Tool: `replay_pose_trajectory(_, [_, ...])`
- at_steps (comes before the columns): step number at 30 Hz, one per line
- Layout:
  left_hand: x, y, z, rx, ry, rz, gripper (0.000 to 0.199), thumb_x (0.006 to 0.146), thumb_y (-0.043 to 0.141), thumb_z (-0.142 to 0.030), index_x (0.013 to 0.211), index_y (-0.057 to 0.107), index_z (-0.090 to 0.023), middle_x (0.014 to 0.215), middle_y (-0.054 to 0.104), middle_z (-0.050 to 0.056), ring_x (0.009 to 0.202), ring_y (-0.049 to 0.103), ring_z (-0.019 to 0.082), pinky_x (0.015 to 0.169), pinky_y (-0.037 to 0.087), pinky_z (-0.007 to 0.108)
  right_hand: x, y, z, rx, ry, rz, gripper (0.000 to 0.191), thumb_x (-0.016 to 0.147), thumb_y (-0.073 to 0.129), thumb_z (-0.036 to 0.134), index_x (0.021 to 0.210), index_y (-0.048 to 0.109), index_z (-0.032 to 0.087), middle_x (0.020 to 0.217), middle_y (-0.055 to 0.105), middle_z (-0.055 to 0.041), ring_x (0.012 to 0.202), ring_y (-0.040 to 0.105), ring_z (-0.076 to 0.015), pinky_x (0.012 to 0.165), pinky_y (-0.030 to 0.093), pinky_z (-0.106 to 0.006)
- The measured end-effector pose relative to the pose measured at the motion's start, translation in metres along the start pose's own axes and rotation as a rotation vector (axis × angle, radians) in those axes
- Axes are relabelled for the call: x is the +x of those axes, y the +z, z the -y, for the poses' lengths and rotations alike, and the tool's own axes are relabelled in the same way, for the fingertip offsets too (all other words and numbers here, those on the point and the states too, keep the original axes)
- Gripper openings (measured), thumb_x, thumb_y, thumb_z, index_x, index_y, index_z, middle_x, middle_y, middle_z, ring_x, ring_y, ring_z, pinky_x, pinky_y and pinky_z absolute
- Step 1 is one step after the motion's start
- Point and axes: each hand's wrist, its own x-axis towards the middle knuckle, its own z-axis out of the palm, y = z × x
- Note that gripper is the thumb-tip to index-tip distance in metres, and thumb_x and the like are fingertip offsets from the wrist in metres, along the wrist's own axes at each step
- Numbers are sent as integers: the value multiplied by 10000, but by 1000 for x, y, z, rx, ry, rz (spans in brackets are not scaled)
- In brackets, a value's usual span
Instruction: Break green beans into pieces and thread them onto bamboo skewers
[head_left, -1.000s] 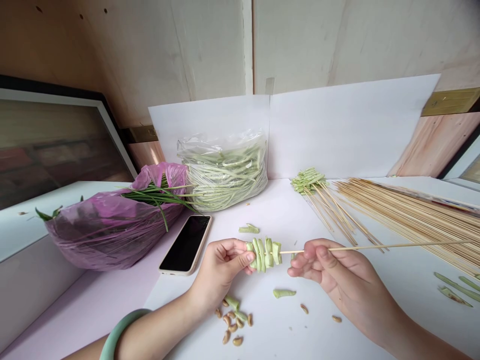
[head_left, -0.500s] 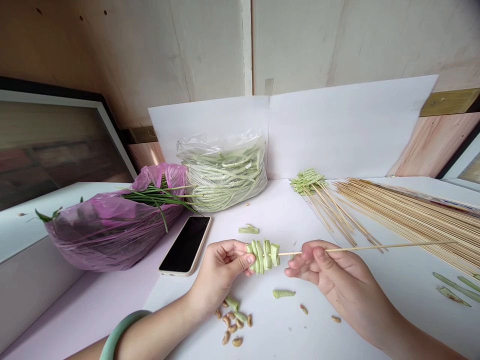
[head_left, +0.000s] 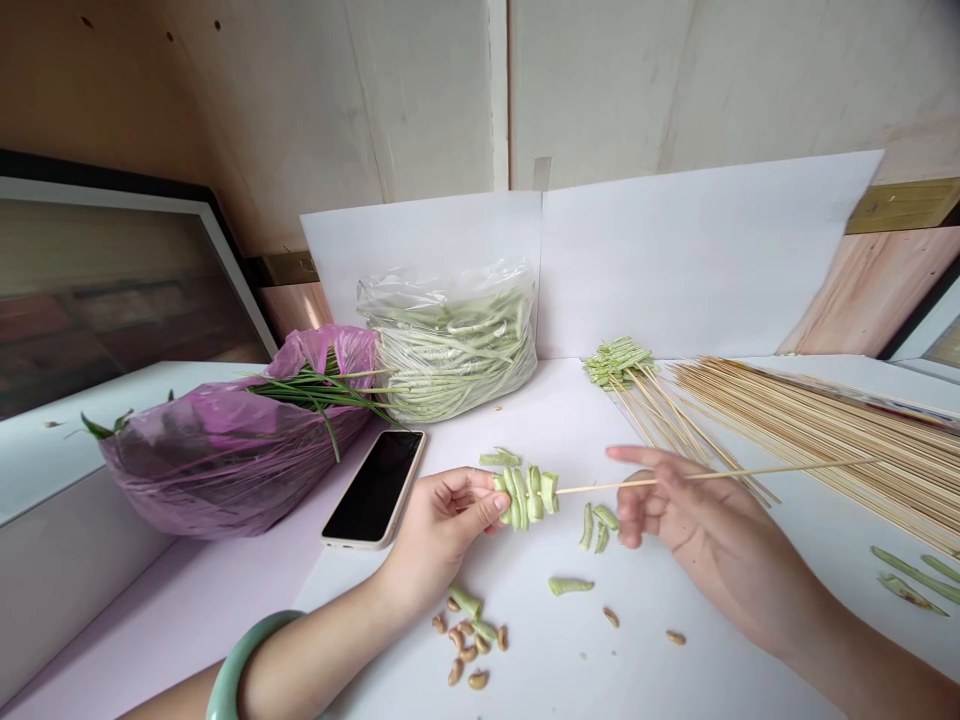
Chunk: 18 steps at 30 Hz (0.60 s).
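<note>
My left hand [head_left: 457,515] pinches several cut green bean pieces [head_left: 525,496] threaded side by side on a thin wooden skewer [head_left: 592,487]. The skewer points right, and its bare length crosses the fingers of my right hand [head_left: 675,505]. That hand's index finger is stretched out, and its thumb lies by the skewer. Below the skewer, between the hands, a few loose bean pieces [head_left: 602,527] lie on the white surface. Another piece [head_left: 570,586] is nearer the front. Brown seeds [head_left: 478,680] and two green bits lie below my left hand.
A phone [head_left: 373,488] lies left of my left hand. Behind are a purple bag [head_left: 225,460] of greens and a clear bag [head_left: 457,350] of long beans. Finished bean skewers [head_left: 619,362] and many bare skewers [head_left: 810,410] lie at the back right.
My right hand has shifted right and its fingers have loosened, uncovering loose bean pieces. The skewer's right end has risen slightly. My left hand still holds the threaded pieces.
</note>
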Motion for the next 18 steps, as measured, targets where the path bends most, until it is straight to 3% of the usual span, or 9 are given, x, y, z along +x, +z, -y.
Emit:
replay_pose_trajectory(2, [2,-2,1,9,5,-22,288,635,793,-377,681,682,-115,608,624,20,546,532,109,558,436,227,5,-8,5,-78,-71,-175,375,755,666,491,978,681,190,565,600,-1,519,564,-162,518,504,-320])
replay_pose_trajectory(5, [4,-5,3,25,11,-49,275,657,778,-371,717,687,-119,649,630,23,579,539,112,572,438,222,14,-24,9,-234,-176,-416,363,689,724,465,945,608,233,678,584,24,525,552,-136,556,516,-327])
replay_pose_trajectory(9, [5,-5,3,18,20,-85,264,654,780,-361,741,687,-130,682,639,29,624,563,130,608,458,233,27,-44,13,-383,-245,-565,514,645,764,437,1041,467,297,960,565,-3,683,611,-167,650,525,-358])
replay_pose_trajectory(11, [5,-5,2,13,24,-92,256,658,777,-356,741,685,-132,681,643,31,636,571,137,636,466,245,31,-48,16,-518,-281,-604,525,632,774,416,1058,496,287,1032,564,-44,844,602,-231,730,491,-396])
replay_pose_trajectory(13, [5,-5,2,-1,24,-90,243,664,775,-342,736,681,-130,679,646,29,642,571,137,654,464,247,31,-48,17,-687,-275,-524,423,598,788,392,959,614,257,980,626,-66,932,577,-292,806,436,-437])
replay_pose_trajectory(15, [6,-6,3,-40,23,-98,229,664,778,-321,734,678,-128,676,642,20,642,562,127,650,452,232,28,-45,16,-876,-268,-312,295,587,781,407,821,692,250,881,691,-64,920,587,-319,837,396,-455])
replay_pose_trajectory(18, [8,-8,4,-113,31,-136,212,679,771,-312,742,670,-137,679,622,-7,638,537,98,632,430,196,21,-40,7,-1244,-371,-41,214,764,606,466,774,692,270,788,724,-33,736,613,-265,792,374,-446])
